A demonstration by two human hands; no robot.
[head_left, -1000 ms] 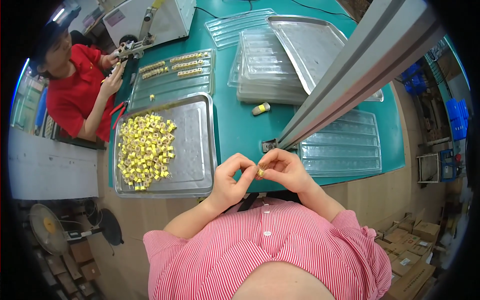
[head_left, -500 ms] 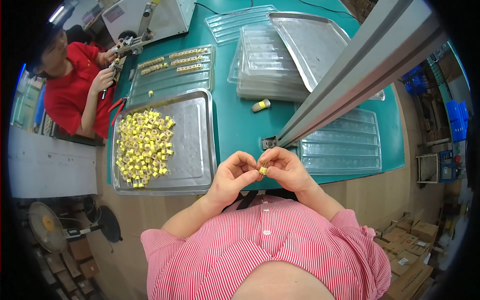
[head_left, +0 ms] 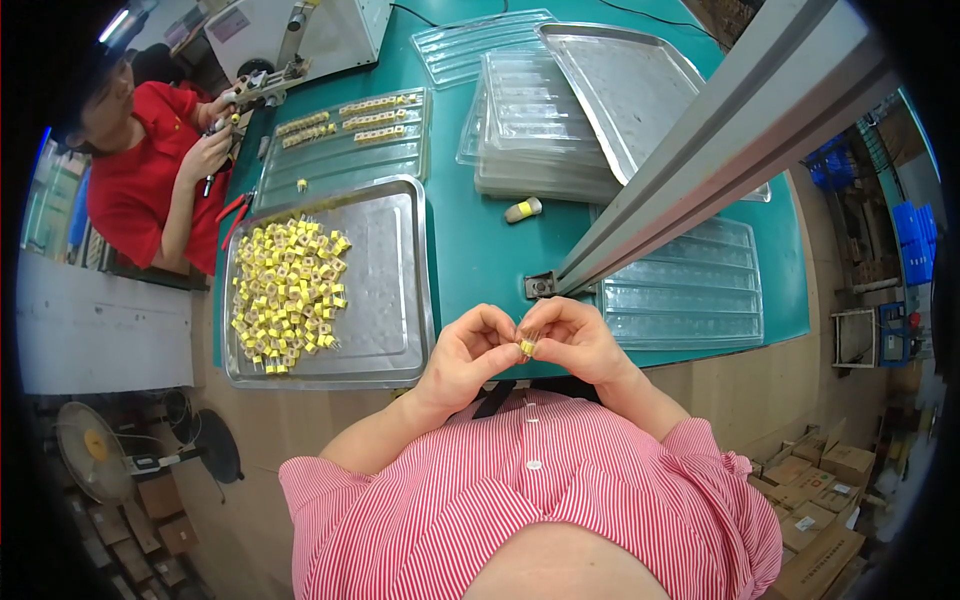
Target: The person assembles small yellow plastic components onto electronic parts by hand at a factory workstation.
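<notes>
Between my fingertips, just off the table's near edge, is a small yellow-taped coil (head_left: 527,347) with thin metal pins. My left hand (head_left: 468,352) pinches it from one side and my right hand (head_left: 574,340) from the other, so part of it is hidden. To the left, a metal tray (head_left: 390,290) carries a heap of similar yellow coils (head_left: 287,290) on its left half.
A slanting metal post (head_left: 690,160) rises from the table right of my hands. Clear plastic trays (head_left: 685,290) lie beyond it, with more stacked (head_left: 545,130) farther back. A yellow-banded roll (head_left: 522,210) lies mid-table. At left a co-worker in red (head_left: 150,170) handles parts.
The coil has turned slightly between my fingertips, its pins now pointing more to the upper right. Both hands stay almost in place. The co-worker's hands have shifted a little.
</notes>
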